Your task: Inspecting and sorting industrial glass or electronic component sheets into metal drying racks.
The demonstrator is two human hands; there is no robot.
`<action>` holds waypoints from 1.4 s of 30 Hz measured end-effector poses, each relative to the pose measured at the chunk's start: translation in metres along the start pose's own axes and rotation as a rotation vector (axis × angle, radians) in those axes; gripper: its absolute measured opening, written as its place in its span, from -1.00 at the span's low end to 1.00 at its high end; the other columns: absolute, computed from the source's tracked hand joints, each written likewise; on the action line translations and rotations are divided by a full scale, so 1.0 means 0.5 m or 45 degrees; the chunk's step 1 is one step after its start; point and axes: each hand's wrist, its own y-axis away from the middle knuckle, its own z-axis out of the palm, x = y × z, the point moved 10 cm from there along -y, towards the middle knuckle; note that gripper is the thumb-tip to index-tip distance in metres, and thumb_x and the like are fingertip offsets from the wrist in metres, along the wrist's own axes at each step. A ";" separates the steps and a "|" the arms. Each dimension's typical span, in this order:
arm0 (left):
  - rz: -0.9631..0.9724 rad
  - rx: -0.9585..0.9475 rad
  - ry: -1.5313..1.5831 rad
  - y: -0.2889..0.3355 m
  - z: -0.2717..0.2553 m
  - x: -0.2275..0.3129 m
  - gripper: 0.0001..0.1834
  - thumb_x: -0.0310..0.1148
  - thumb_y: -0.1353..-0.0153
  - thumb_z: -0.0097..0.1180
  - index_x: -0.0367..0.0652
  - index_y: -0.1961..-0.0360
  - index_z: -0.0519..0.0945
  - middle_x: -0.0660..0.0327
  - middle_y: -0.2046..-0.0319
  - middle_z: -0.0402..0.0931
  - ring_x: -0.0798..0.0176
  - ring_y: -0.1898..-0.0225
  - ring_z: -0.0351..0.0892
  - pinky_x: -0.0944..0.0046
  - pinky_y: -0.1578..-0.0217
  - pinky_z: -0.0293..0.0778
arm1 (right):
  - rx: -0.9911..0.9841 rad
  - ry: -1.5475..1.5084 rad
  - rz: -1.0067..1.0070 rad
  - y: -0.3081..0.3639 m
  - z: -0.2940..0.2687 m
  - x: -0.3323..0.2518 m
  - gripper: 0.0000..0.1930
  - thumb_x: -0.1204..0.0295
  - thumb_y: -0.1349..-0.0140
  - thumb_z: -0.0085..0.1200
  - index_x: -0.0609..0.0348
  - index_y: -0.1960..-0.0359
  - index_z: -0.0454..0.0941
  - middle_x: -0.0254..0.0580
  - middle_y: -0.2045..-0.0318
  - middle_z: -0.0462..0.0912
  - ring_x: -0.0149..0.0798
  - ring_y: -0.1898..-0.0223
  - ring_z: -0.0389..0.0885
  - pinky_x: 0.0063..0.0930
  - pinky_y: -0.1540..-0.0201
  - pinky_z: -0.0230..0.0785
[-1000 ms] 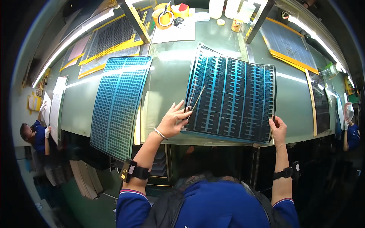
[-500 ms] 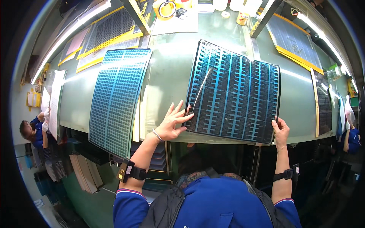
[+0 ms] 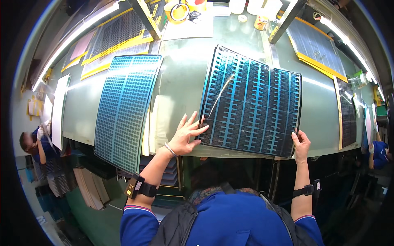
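Observation:
A dark panel (image 3: 254, 102) with rows of blue, notched strips lies slightly turned on the grey-green bench in front of me. My left hand (image 3: 185, 137) rests against its left edge near the lower corner, fingers spread, the index finger reaching onto the surface. At the lower right corner, my right hand (image 3: 301, 144) pinches the panel's edge between thumb and fingers. A bright curved streak crosses the panel's left part; whether it is a reflection or a strip I cannot tell. To the left lies a second blue panel (image 3: 125, 106) with many small round shapes, overhanging the bench's front edge.
Yellow-edged sheets (image 3: 318, 49) lie at the back right, and similar ones (image 3: 117, 37) at the back left. Metal posts (image 3: 287, 22) rise from the bench (image 3: 180, 61). A tape roll (image 3: 179, 12) sits at the back. Co-workers stand far left (image 3: 35, 141) and far right (image 3: 379, 153).
The panel's right side has shifted slightly down toward me, along with my right hand. My left hand keeps nearly the same place. At far left, the co-worker's gloved hands have moved.

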 end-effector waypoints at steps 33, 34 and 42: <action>-0.154 0.001 -0.104 0.006 0.019 -0.001 -0.29 -0.46 0.32 0.27 0.05 -0.03 0.46 0.05 -0.16 0.21 -0.15 -0.29 -0.10 -0.19 -0.21 -0.28 | -0.201 1.075 -0.218 -0.367 0.138 -0.107 -0.64 0.29 -0.24 -0.20 -0.41 -0.07 0.35 0.06 0.46 0.56 0.10 0.37 0.53 -0.11 0.27 0.38; -0.150 0.003 -0.120 0.009 0.021 -0.004 -0.29 -0.46 0.32 0.27 0.05 -0.03 0.46 0.05 -0.16 0.21 -0.15 -0.29 -0.11 -0.18 -0.21 -0.27 | -0.197 1.089 -0.210 -0.365 0.138 -0.109 -0.65 0.30 -0.24 -0.19 -0.40 -0.06 0.35 0.07 0.47 0.56 0.11 0.38 0.53 -0.11 0.28 0.38; -0.163 -0.006 -0.102 0.010 0.023 -0.009 -0.28 -0.44 0.31 0.28 0.08 -0.05 0.44 0.06 -0.18 0.18 -0.15 -0.29 -0.11 -0.18 -0.21 -0.26 | -0.255 1.297 -0.137 -0.364 0.149 -0.110 -0.62 0.27 -0.25 -0.23 -0.50 -0.10 0.29 -0.01 0.44 0.57 -0.01 0.36 0.56 -0.14 0.23 0.38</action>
